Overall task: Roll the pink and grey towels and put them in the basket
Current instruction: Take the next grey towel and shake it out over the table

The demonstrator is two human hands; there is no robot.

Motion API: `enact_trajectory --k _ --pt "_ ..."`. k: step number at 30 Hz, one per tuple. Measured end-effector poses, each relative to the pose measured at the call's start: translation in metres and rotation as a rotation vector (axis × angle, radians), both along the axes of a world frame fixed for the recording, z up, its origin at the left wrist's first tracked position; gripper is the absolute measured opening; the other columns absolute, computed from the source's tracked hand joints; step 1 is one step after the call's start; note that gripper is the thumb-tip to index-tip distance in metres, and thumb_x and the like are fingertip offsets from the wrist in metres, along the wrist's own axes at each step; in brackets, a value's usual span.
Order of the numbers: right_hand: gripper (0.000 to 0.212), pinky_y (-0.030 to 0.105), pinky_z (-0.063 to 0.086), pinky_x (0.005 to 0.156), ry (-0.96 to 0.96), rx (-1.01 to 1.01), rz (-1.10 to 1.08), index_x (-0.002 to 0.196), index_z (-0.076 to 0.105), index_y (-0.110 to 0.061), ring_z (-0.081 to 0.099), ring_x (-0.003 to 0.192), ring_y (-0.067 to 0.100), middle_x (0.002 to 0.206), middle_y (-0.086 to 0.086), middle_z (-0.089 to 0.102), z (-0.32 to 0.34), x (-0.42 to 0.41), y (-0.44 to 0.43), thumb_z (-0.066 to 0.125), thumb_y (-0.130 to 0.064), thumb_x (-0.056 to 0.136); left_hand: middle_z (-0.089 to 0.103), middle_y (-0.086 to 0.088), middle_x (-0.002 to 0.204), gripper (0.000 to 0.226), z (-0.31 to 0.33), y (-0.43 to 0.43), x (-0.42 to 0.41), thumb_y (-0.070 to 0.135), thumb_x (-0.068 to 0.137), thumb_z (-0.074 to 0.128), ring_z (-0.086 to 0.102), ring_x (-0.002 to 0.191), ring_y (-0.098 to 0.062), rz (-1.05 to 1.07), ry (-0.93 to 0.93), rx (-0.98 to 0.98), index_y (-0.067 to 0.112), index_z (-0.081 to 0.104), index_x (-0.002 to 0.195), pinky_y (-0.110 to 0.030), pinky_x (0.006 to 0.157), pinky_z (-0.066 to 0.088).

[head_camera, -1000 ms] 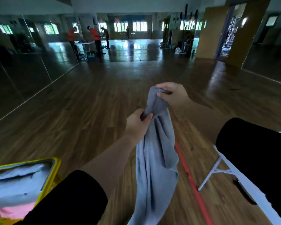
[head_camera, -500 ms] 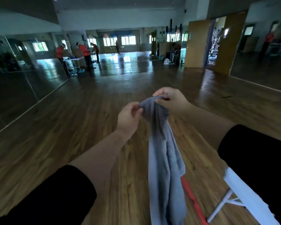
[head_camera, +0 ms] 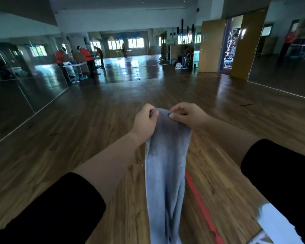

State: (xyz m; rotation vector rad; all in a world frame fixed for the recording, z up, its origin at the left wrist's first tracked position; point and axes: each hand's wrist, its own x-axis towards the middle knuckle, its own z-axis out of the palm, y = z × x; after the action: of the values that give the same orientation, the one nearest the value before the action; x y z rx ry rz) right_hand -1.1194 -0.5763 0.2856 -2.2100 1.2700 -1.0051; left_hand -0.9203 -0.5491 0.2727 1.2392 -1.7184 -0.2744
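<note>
Mirrored walls and a dark wooden floor (head_camera: 95,138) surrounded the grey towel (head_camera: 165,164), which hung limp in mid-air. Left hand (head_camera: 144,120) and right hand (head_camera: 187,115) pinched its top edge, close together. Soft and light, it looked best held by the corners, then spread flat.

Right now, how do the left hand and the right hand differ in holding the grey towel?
The left hand holds the grey towel's top edge on the left, the right hand on the right. The left hand shows mostly its back; the right hand shows curled fingers above the thumb. Both pinch the cloth.
</note>
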Motion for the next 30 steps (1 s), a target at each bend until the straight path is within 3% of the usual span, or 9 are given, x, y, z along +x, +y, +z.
enact_trajectory --k 3,5,8,12,15,17,21,26,30 --pt "0.035 0.011 0.039 0.059 0.114 0.134 0.035 0.077 0.068 -0.013 0.051 0.058 -0.004 0.067 -0.007 0.059 -0.009 -0.017 -0.035 0.060 -0.043 0.092 0.053 -0.004 0.084 0.010 0.011 -0.030 -0.011 0.015 0.098 0.048 0.048 0.081 -0.019 0.051 0.040 0.041 0.006 0.052 0.094 -0.026 0.067 0.030" --pt "0.049 0.019 0.038 0.059 0.076 0.168 0.043 0.077 0.065 -0.002 0.051 0.062 0.004 0.068 -0.001 0.056 -0.012 -0.032 -0.058 0.056 -0.047 0.093 0.053 0.000 0.082 0.009 0.017 -0.050 -0.020 0.016 0.098 0.048 0.050 0.079 -0.017 0.048 0.037 0.060 0.010 0.052 0.092 -0.024 0.064 0.030" --pt "0.037 0.017 0.038 0.061 -0.082 0.098 0.090 0.069 0.062 -0.010 0.050 0.062 -0.002 0.069 -0.005 0.055 -0.003 -0.053 -0.092 0.056 -0.035 0.096 0.059 0.010 0.083 0.016 0.025 -0.078 -0.038 0.031 0.093 0.059 0.055 0.077 -0.003 0.003 -0.024 0.078 0.015 0.060 0.091 -0.018 0.064 0.037" --pt "0.036 0.024 0.039 0.067 -0.057 0.002 0.122 0.081 0.063 -0.005 0.051 0.071 0.005 0.078 0.008 0.058 0.020 -0.072 -0.139 0.054 -0.036 0.097 0.070 0.009 0.094 0.013 0.038 -0.115 -0.066 0.035 0.092 0.061 0.063 0.091 -0.006 -0.031 -0.090 0.073 0.025 0.070 0.092 -0.022 0.080 0.047" --pt "0.038 0.023 0.040 0.069 -0.076 0.071 0.162 0.088 0.066 -0.007 0.054 0.074 0.004 0.080 0.001 0.060 0.032 -0.091 -0.163 0.053 -0.042 0.096 0.070 0.009 0.087 0.013 0.050 -0.141 -0.087 0.033 0.093 0.059 0.064 0.089 -0.010 0.019 -0.044 0.023 0.031 0.068 0.084 -0.027 0.078 0.047" --pt "0.048 0.026 0.041 0.069 -0.062 0.172 0.242 0.096 0.064 0.000 0.054 0.076 0.009 0.080 0.011 0.061 0.029 -0.106 -0.176 0.055 -0.047 0.093 0.069 0.009 0.087 0.015 0.057 -0.154 -0.098 0.035 0.093 0.056 0.063 0.089 -0.012 0.093 -0.008 -0.008 0.031 0.067 0.085 -0.028 0.078 0.047" --pt "0.072 0.032 0.044 0.071 -0.007 0.270 0.294 0.095 0.060 0.008 0.057 0.079 0.015 0.084 0.006 0.059 0.015 -0.144 -0.200 0.066 -0.062 0.078 0.062 0.008 0.086 0.019 0.068 -0.170 -0.110 0.030 0.096 0.051 0.058 0.088 -0.013 0.199 -0.020 -0.079 0.022 0.066 0.089 -0.027 0.078 0.043" --pt "0.034 0.038 0.052 0.090 0.293 0.326 0.096 0.105 0.069 -0.015 0.064 0.098 0.017 0.106 0.002 0.069 0.012 -0.193 -0.235 0.068 -0.043 0.086 0.058 0.004 0.082 0.019 0.076 -0.175 -0.111 0.022 0.100 0.047 0.052 0.082 -0.014 0.242 -0.082 -0.048 0.014 0.062 0.093 -0.025 0.069 0.033" --pt "0.037 0.030 0.042 0.063 0.461 0.217 -0.194 0.099 0.071 -0.006 0.058 0.072 0.019 0.091 0.012 0.067 0.015 -0.220 -0.243 0.059 -0.040 0.093 0.059 -0.003 0.094 0.023 0.083 -0.181 -0.124 0.022 0.102 0.040 0.054 0.090 -0.021 0.250 -0.139 0.008 0.009 0.059 0.103 -0.027 0.073 0.035"
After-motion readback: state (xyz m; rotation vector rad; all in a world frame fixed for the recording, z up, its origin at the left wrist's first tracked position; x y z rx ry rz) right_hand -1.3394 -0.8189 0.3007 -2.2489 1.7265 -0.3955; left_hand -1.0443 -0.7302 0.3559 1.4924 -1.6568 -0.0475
